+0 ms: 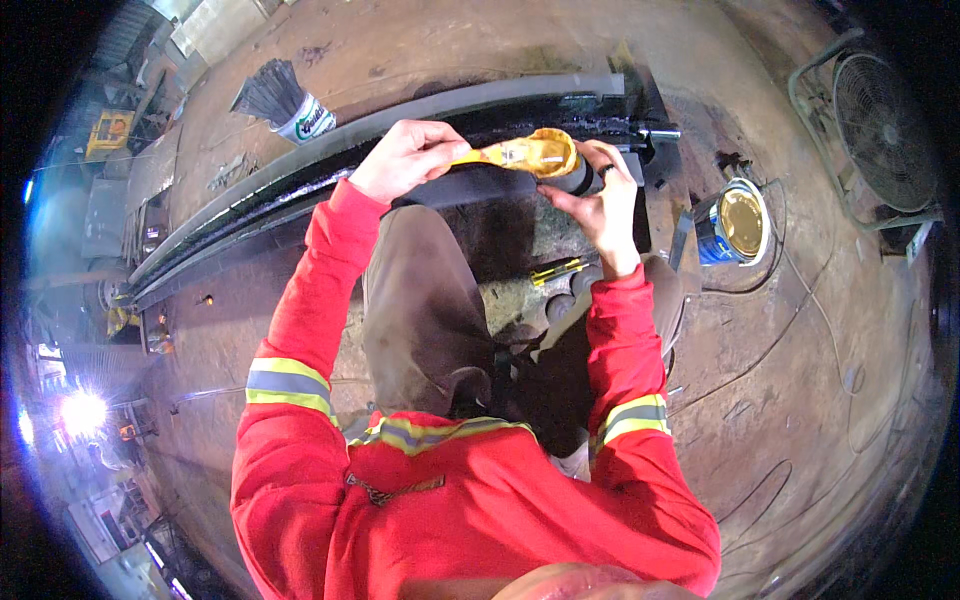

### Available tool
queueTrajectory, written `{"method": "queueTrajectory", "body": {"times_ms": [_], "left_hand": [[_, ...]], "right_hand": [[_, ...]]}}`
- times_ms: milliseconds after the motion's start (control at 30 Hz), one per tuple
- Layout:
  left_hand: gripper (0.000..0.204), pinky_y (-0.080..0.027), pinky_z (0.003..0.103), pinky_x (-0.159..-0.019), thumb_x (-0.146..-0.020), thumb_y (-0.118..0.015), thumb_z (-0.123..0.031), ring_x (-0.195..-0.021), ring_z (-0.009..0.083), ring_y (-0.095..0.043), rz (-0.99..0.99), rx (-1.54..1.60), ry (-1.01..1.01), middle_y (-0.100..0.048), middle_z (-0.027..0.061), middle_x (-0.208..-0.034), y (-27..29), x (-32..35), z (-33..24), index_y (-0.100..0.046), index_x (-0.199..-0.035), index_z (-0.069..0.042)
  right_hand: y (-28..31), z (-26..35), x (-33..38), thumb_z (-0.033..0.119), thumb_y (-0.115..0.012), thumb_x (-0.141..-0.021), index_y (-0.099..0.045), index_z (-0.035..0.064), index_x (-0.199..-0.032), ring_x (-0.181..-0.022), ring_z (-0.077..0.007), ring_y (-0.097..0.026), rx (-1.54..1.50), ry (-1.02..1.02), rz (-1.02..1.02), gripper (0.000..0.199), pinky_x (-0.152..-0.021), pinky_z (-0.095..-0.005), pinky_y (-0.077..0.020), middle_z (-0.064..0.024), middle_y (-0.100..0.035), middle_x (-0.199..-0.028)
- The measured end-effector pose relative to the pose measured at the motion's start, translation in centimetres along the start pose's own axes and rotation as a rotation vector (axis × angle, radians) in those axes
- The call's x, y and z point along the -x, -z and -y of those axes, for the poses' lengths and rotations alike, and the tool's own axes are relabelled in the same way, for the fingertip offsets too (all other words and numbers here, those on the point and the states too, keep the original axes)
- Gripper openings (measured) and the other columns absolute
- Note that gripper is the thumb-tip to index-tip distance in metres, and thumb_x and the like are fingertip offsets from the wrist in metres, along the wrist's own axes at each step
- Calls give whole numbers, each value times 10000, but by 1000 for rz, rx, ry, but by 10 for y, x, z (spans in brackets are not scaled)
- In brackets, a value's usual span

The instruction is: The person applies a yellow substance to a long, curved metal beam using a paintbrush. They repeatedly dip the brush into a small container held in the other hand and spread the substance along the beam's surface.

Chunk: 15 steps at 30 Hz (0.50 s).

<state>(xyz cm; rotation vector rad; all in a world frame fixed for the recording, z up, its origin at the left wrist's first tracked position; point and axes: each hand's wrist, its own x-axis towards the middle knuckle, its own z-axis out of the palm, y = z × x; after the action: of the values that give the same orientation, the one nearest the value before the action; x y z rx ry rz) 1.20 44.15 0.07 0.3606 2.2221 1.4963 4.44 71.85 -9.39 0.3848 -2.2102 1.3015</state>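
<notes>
Upper centre: left hand (405, 158) grips the handle of a yellow-smeared brush (530, 153) — right hand (600, 195) closed around a dark cylindrical part (578, 178) — above long black steel leaf bars (330, 160); open blue tin of yellow grease (735, 222) at right.

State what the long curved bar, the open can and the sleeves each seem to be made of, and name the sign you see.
Long curved bar: likely steel, dark and greasy looking, with hard straight edges and a dull sheen.
Open can: thin metal, by its shiny rim; blue outside, with a yellowish-brown, glossy fill.
Sleeves: red woven cloth, creased, with grey and yellow reflective bands.
</notes>
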Motion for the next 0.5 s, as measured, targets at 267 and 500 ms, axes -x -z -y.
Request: {"method": "queueTrajectory", "body": {"times_ms": [267,500], "left_hand": [[156,-262,198,-465,-982,-621,-170,-542,26,-365,-114,595,-74,-445,-56,-681,-2,14,22,-623,-1010,-17],[155,-275,208,-481,-1009,-549,-144,-547,55,-338,-275,562,-300,-386,-46,-646,10,21,-24,-595,-1107,-34]], "right_hand": [[-9,-11,1,268,-938,-532,-699,21,-1068,-980,-338,-662,1,-57,-3,637,-885,-402,-530,-161,-680,-1062],[-4,-6,2,268,-935,-565,-688,-40,-1077,-977,-302,-672,35,-162,-9,647,-897,-374,-531,-178,-679,-1060]]}}
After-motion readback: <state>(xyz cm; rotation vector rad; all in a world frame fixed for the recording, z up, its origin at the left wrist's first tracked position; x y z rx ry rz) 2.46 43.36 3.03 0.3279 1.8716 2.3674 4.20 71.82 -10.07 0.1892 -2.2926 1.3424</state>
